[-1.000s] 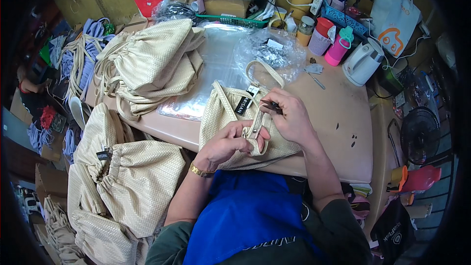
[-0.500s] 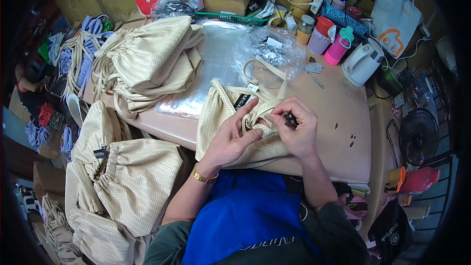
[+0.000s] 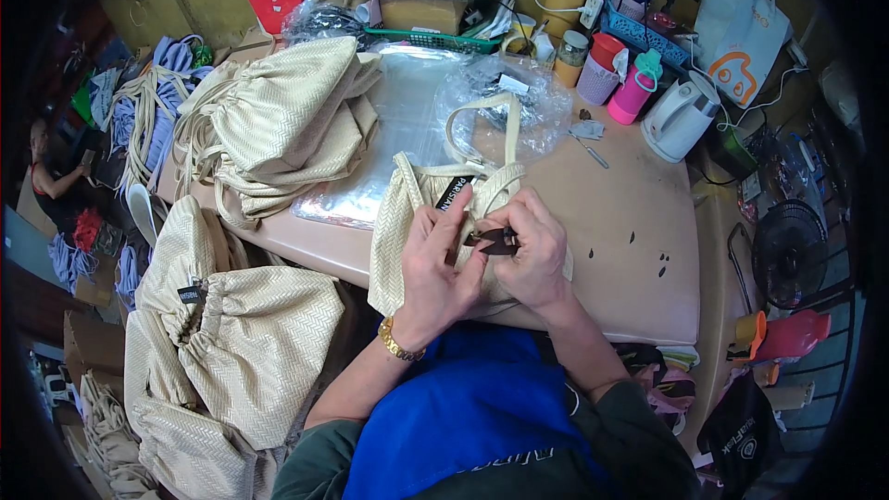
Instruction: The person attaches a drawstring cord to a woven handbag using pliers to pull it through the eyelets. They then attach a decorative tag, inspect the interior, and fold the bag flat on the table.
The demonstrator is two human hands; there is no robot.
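A cream herringbone bag (image 3: 394, 241) with a black label and looped straps lies at the front edge of the tan padded table (image 3: 630, 296). My left hand (image 3: 435, 268) pinches the bag's fabric or strap just below the label; exactly which is hidden by the fingers. My right hand (image 3: 532, 250) grips a small dark tool (image 3: 495, 245), apparently snips, against the bag, its tip beside my left thumb. The upper strap loop (image 3: 509, 116) stands up behind both hands.
Piled cream bags (image 3: 278, 111) lie back left, more (image 3: 250, 333) at lower left. Clear plastic sheets (image 3: 389, 102), a crinkled bag of dark items (image 3: 491, 83), a white kettle (image 3: 676, 120) and bottles (image 3: 630, 93) line the back. Another person (image 3: 60, 181) is at far left; a fan (image 3: 787, 259) at right.
My right hand has moved down and turned, showing more of the dark tool. My left fingers have shifted up beside the label. The upper strap loop now stands higher.
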